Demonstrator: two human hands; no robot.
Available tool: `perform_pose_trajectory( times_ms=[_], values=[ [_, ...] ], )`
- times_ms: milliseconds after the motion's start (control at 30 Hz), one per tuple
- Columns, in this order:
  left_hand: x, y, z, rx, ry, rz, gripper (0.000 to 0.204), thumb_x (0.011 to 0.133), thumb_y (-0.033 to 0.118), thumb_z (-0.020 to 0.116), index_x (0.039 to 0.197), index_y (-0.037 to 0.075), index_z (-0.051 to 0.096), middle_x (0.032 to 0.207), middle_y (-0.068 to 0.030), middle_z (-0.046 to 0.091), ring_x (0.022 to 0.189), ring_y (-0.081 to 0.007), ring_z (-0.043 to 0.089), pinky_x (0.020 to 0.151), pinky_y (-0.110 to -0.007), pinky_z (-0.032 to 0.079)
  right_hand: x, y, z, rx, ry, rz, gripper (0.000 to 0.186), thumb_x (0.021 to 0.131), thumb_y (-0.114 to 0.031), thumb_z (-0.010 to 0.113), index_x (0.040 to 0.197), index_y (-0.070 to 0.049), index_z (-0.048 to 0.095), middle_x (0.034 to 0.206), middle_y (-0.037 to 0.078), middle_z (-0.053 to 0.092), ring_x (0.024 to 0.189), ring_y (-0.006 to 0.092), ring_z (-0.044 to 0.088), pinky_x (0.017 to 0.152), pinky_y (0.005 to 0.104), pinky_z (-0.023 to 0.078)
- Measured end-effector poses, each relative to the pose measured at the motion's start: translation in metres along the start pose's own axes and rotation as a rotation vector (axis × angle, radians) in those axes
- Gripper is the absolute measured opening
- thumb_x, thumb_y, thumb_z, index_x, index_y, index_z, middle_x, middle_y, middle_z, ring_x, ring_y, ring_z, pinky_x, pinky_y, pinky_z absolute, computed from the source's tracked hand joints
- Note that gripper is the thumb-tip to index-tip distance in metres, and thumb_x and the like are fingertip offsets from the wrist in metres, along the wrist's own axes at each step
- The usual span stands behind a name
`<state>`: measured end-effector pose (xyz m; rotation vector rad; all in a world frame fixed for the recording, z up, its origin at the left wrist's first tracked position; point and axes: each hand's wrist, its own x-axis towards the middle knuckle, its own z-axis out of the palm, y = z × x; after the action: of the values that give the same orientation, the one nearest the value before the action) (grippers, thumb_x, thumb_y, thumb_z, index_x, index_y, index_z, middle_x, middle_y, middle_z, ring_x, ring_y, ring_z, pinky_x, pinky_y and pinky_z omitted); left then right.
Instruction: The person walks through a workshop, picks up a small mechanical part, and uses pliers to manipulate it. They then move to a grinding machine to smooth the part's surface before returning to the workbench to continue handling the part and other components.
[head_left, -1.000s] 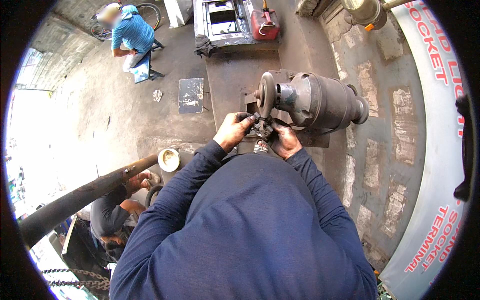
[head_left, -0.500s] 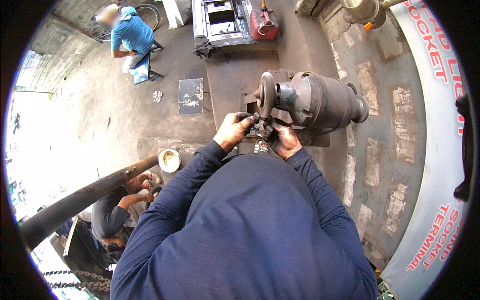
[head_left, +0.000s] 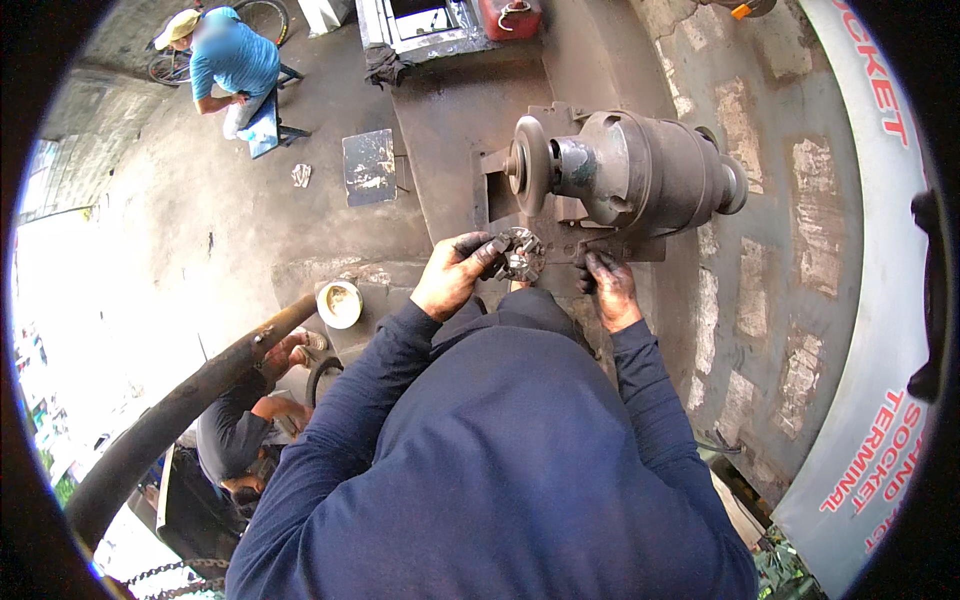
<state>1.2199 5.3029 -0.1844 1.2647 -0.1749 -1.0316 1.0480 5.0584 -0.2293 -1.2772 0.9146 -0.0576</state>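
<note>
My left hand (head_left: 452, 274) is closed on a round, notched metal part (head_left: 522, 252), gripping its left side between thumb and fingers. The part is held just below the wheel of a bench grinder (head_left: 535, 165) and does not seem to touch it. Right of the part, apart from it, is my right hand (head_left: 611, 290), with blackened fingers pinched together beside the edge of the grinder's metal base plate (head_left: 640, 248). What those fingers hold, if anything, is too small to make out. The grinder's bulky grey motor (head_left: 665, 172) lies to the right of the wheel.
A person in a blue shirt (head_left: 235, 62) sits on a bench at far left. Another person (head_left: 232, 425) crouches at lower left behind a thick pipe (head_left: 190, 405). Nearby stand a pale bucket (head_left: 340, 304), a small worn stool (head_left: 369, 168) and a red container (head_left: 511, 20).
My right hand has come off the metal part and moved right and slightly down. My left hand keeps the part, now more fully visible. The whole view has shifted a little.
</note>
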Motion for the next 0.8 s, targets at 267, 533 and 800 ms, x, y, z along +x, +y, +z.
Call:
perform_pose_trajectory(
  times_ms=[267,533,800],
  values=[
    [-0.014,-0.011,0.025,-0.059,-0.001,-0.026,0.028,0.101,0.023,0.065,0.112,-0.003,0.07,0.092,0.0014,0.064,0.082,-0.0064,0.053,0.071,-0.025,0.045,0.018,0.015,-0.058,-0.916,0.23,-0.337,0.029,0.097,-0.027,0.059,0.106,-0.002,0.07,0.107,0.026,0.07,0.102,0.0476,0.063,0.087,0.0498,0.051],
    [-0.042,-0.049,0.034,0.672,0.099,-0.263,0.032,0.098,0.026,0.062,0.097,-0.005,0.071,0.07,-0.004,0.06,0.066,-0.0133,0.051,0.063,-0.033,0.043,0.045,0.009,-0.039,-1.099,0.162,-0.482,0.035,0.095,-0.03,0.056,0.111,-0.002,0.07,0.107,0.027,0.069,0.099,0.0474,0.066,0.085,0.0535,0.053],
    [-0.03,-0.103,0.078,0.735,0.057,-0.179,0.036,0.096,0.029,0.064,0.103,-0.005,0.072,0.077,-0.0023,0.064,0.065,-0.0094,0.052,0.057,-0.028,0.04,0.011,0.039,-0.041,-0.71,0.052,-0.356,0.045,0.098,-0.042,0.053,0.097,0.0,0.07,0.096,0.028,0.069,0.093,0.0481,0.065,0.084,0.0534,0.052]
  ],
)
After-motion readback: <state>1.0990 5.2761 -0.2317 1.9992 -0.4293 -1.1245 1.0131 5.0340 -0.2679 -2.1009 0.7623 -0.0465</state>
